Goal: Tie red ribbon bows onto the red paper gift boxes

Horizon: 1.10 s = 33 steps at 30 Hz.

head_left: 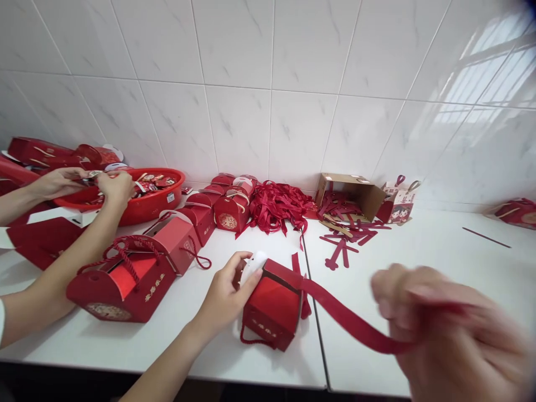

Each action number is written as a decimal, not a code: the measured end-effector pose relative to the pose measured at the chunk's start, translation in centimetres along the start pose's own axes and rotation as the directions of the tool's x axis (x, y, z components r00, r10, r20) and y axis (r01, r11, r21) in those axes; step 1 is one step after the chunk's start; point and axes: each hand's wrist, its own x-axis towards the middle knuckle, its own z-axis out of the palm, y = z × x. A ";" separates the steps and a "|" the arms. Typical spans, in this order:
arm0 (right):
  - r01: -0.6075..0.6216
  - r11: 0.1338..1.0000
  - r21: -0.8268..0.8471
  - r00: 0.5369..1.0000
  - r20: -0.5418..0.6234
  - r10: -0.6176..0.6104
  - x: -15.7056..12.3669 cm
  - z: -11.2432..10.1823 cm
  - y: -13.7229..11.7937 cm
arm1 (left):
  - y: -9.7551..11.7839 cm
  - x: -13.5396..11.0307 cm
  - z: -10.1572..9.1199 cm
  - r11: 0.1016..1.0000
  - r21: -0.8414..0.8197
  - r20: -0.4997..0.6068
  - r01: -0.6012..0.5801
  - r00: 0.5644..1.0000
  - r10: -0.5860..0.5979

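My left hand (pixel 230 293) is closed on the white flap end of a small red gift box (pixel 274 307), which is tilted on the white table. A dark red ribbon (pixel 352 315) runs from the box's right side across to my right hand (pixel 452 329). That hand is near the camera and blurred, with its fingers closed around the ribbon. A short ribbon tail stands up beside the box, and a red cord loop hangs at its lower front. Other red gift boxes (pixel 125 282) with rope handles stand to the left.
At the left, a co-worker's hands (pixel 113 187) handle a small item over a red basin (pixel 167 195) of packets. Along the wall lie a ribbon heap (pixel 282 204), a cardboard box (pixel 372 201) spilling dark red strips, and small printed boxes (pixel 400 206). A seam (pixel 316 312) crosses the tabletop.
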 end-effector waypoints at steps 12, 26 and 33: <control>-0.714 0.691 0.114 0.595 0.620 0.512 4.6 9.3 6.6 | 0.1 -1.3 0.7 0.857 -0.480 0.221 0.187 0.971 -0.088; -0.625 0.780 -0.026 0.589 0.640 0.493 4.3 9.8 6.3 | -0.5 -1.0 0.8 0.845 -0.493 0.235 0.208 0.967 -0.100; -0.199 0.964 -0.174 0.866 0.429 0.256 4.2 8.6 5.2 | -0.8 -0.6 -0.4 0.986 -0.085 0.218 0.146 0.968 -0.124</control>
